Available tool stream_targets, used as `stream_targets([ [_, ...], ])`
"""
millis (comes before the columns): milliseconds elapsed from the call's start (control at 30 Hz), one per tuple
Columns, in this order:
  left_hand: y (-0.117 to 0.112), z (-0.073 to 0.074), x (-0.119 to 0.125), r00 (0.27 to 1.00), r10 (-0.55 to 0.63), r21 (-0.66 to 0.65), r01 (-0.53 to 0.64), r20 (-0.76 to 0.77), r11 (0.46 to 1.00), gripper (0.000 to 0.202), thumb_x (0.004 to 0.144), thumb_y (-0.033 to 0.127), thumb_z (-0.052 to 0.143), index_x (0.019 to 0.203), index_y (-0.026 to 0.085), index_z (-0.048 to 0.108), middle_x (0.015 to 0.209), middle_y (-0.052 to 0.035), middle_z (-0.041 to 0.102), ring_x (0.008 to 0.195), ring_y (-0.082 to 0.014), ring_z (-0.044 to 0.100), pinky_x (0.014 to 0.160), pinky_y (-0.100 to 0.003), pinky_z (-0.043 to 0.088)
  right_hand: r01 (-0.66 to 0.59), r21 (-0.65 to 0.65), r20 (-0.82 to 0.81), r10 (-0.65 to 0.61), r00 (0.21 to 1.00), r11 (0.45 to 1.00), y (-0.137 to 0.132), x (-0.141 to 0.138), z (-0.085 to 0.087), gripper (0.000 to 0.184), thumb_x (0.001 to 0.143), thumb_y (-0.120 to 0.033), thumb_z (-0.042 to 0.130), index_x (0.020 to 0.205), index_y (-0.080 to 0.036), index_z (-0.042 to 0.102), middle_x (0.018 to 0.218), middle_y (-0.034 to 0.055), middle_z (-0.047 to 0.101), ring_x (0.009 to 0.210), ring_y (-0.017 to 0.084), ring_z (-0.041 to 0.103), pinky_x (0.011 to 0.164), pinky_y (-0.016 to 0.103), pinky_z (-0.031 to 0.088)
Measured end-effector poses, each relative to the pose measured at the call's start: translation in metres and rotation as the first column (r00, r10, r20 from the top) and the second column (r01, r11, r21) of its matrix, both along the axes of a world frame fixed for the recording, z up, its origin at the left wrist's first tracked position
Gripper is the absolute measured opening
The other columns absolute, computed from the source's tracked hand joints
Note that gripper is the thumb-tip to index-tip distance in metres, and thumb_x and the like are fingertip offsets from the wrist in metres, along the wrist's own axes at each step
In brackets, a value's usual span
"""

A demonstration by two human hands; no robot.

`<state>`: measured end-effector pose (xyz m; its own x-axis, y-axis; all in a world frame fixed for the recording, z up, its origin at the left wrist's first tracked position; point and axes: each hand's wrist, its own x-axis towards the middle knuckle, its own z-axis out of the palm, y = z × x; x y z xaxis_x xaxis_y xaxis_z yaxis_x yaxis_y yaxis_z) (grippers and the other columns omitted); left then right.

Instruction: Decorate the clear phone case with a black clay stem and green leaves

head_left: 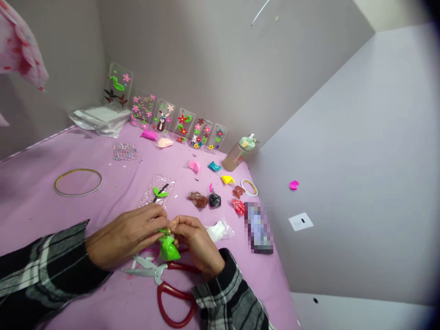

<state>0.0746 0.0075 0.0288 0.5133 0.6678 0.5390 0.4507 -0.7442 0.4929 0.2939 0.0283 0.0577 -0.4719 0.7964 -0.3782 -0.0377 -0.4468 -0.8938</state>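
A small plastic packet of bright green clay (169,250) is held at its gathered top between my two hands, over the pink cloth. My left hand (132,233) closes its fingers on the packet's left upper side. From the right, my right hand (196,237) pinches the twisted neck. Directly below lie open scissors (176,306) with red handles, partly covered by my right wrist. Just beyond my left hand is a clear patterned case (165,182) bearing green leaves and a dark stem. A packet of white clay (218,230) lies beside my right hand.
Packets of brown (197,199), black (215,200), red (238,207) and yellow clay (227,180) lie ahead. Decorated clear cases (143,110) lean on the wall. A bottle (237,155) stands at the back right, a blurred-out dark object (258,228) nearer, a hoop (78,195) left.
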Motion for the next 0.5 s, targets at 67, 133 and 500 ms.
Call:
stream_targets([
  [67,0.0,-0.001,0.0,1.0,0.006,-0.004,-0.006,-0.008,1.0,0.029,0.117,0.015,0.041,0.117,0.026,0.068,0.108,-0.0018,0.07,0.094,-0.0176,0.07,0.084,-0.027,0.052,0.005,0.007,0.005,-0.005,1.0,1.0,0.0,0.0,0.002,0.016,0.067,-0.035,0.075,0.072,-0.021,0.071,0.059,-0.0047,0.058,0.056,0.012,0.046,0.059,0.026,0.033],
  [133,-0.002,-0.002,0.002,1.0,0.024,0.007,-0.024,0.015,1.0,0.029,0.115,0.015,0.041,0.115,0.026,0.068,0.107,-0.0023,0.071,0.093,-0.0181,0.07,0.083,-0.028,0.053,0.018,0.029,0.004,-0.018,1.0,0.999,0.0,-0.001,0.005,0.016,0.068,-0.036,0.075,0.071,-0.021,0.07,0.06,-0.0044,0.057,0.057,0.012,0.045,0.06,0.026,0.034],
  [500,-0.01,0.006,0.001,0.97,0.124,-0.085,-0.108,0.211,0.99,0.028,0.118,0.021,0.053,0.132,0.033,0.074,0.118,-0.0006,0.08,0.108,-0.0167,0.079,0.099,-0.023,0.06,0.084,0.295,0.05,-0.103,0.993,0.952,-0.009,-0.002,0.021,0.021,0.082,-0.041,0.074,0.077,-0.023,0.066,0.069,-0.0033,0.057,0.067,0.016,0.049,0.065,0.029,0.041],
])
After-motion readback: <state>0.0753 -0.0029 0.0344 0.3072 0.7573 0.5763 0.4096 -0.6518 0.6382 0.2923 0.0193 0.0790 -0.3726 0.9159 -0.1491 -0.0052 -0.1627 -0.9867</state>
